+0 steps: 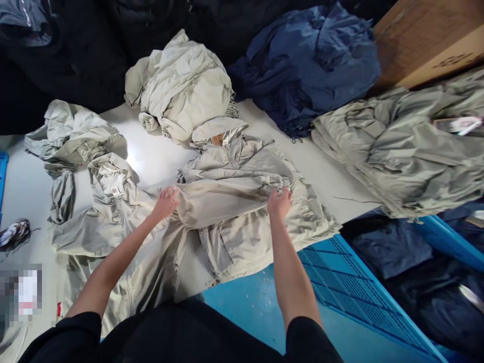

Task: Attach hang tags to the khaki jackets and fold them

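A light beige hooded jacket [242, 206] lies spread across the white table, its hood pointing away from me and one sleeve laid sideways over its body. At the left end of that sleeve, my left hand [166, 202] rests on the fabric with its fingers stretched out. My right hand [280, 202] is at the gathered cuff, thumb and fingers curled on the cloth at its lower edge. To the left, a second beige hooded jacket [113, 222] lies partly under my left forearm and reaches the table's near edge.
Crumpled beige garments [185, 85] and a navy heap [310, 60] sit at the back of the table [151, 151]. More khaki garments [416, 146] lie right, below a cardboard box [434, 40]. Blue crates [340, 277] with dark clothes stand below. A bundle of dark cords [15, 236] lies left.
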### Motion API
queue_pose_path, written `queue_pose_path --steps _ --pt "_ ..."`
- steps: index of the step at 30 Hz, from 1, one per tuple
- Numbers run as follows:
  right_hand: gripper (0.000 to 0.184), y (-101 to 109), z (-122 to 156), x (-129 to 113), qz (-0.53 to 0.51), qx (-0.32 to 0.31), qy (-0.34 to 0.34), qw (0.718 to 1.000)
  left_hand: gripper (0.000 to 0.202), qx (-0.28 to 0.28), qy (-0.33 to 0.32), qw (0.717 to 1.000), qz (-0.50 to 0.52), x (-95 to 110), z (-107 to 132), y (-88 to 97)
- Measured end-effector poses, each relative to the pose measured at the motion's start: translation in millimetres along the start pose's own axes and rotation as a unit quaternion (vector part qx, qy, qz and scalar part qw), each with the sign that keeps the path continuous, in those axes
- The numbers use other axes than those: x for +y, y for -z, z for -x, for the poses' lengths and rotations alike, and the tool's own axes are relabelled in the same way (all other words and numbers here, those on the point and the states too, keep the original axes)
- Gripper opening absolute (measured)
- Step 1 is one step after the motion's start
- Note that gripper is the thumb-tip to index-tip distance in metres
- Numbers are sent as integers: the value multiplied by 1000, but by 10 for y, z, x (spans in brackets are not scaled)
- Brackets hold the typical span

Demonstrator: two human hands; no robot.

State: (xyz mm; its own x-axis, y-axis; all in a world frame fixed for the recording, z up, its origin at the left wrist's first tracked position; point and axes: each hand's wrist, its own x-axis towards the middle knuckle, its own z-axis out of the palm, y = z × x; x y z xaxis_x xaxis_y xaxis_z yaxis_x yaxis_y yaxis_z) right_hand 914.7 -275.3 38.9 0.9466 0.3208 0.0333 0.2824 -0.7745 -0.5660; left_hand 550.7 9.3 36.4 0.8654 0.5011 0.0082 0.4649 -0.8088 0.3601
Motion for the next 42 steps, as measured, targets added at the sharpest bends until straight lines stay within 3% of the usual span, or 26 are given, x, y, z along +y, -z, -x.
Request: queue_pose_path --steps 2,4,6,8,10,12,15,16,18,21,24,26,28,30,33,35,38,42 --pt "55 -106 40 -81 48 -12 98 994 56 -41 -56 997 -31 139 282 -200" --pt "51 -180 15 -92 118 -51 177 976 59 -63 -71 994 -44 252 547 -421" --pt "50 -219 -56 -76 183 -67 173 965 65 -85 -91 991 -42 338 749 -610" --pt "53 -260 -107 -128 220 -34 139 965 70 -98 -117 988 -29 404 875 -728" --pt "56 -343 -63 -304 222 12 161 962 70 -86 -128 988 -13 451 937 -771" --pt "58 -483 102 -559 202 24 247 947 67 -53 -117 992 -2 462 958 -758" --pt "55 -743 421 -829 182 -69 396 898 61 -26 -84 996 5 327 973 -653" --pt "53 -822 491 -853 186 -100 407 888 59 -28 -71 997 7 215 991 -586" --pt "54 -950 536 -839 208 -116 361 902 55 -17 -13 1000 6 -135 1084 -376" --pt "57 -1102 508 -922 223 -68 293 927 51 96 177 979 -23 -911 1471 122" --pt "58 -1315 751 -1394 191 -57 359 912 53 225 346 909 -58 -1700 2121 630" --pt "56 -1537 1180 -1874 160 -79 410 894 56 232 371 896 -71 -2087 2544 808" --pt "54 -1831 1754 -2350 132 -124 459 870 57 195 347 914 -77 -2354 2843 819" --pt "54 -2169 2327 -2718 107 -178 507 836 57 154 326 930 -75 -2555 2992 715" --pt "54 -2656 2877 -2986 91 -229 521 817 58 127 341 929 -66 -2850 3018 527" --pt "54 -2900 2966 -3024 102 -233 504 825 59 112 347 929 -65 -3060 2963 461" --pt "56 -3111 2850 -3012 128 -208 483 841 60 97 346 931 -64 -3302 2808 474" --pt "57 -3200 2710 -3006 157 -187 474 846 60 123 335 933 -41 -3294 2545 617"
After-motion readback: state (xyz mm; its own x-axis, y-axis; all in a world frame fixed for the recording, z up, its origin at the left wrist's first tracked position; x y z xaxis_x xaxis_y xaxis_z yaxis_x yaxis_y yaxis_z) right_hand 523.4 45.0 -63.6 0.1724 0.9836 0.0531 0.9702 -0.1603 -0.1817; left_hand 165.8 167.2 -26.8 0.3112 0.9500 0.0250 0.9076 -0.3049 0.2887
